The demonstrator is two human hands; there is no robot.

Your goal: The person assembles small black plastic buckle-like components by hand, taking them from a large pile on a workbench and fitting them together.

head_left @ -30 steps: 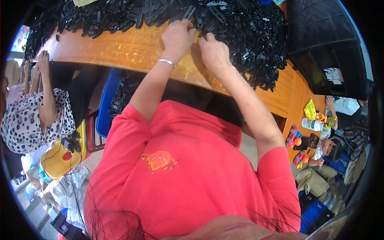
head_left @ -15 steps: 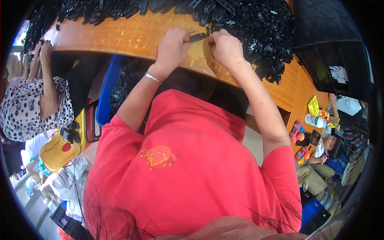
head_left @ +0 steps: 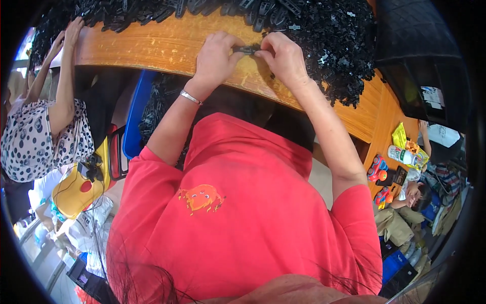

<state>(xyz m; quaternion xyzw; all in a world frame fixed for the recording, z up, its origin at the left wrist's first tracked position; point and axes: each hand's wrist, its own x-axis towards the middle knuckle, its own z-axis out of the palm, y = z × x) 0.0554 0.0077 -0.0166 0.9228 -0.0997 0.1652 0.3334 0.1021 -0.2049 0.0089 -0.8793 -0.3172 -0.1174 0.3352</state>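
Observation:
Above the wooden table [head_left: 152,45], a small, narrow black plastic part [head_left: 247,49] lies level between my hands. My left hand [head_left: 215,58] pinches its left end with thumb and fingers. At the right end, the bent fingers and thumb of my right hand [head_left: 284,58] close on the same part. Whether a second, smaller piece sits under the right fingertips, I cannot tell. Just beyond my right hand spreads a heap of small black pieces [head_left: 329,45]. Longer black plastic parts [head_left: 260,15] are piled along the far side.
A blue bin [head_left: 132,121] with black parts stands below the table edge at left. A co-worker in a spotted top [head_left: 45,134] reaches to the table there. At right are a black crate [head_left: 425,76], a white bottle [head_left: 400,153], toy cars [head_left: 377,169] and another person.
My right hand has come left and its fingertips now meet the black part, which has turned more level. The co-worker's hands at left have moved farther up the table.

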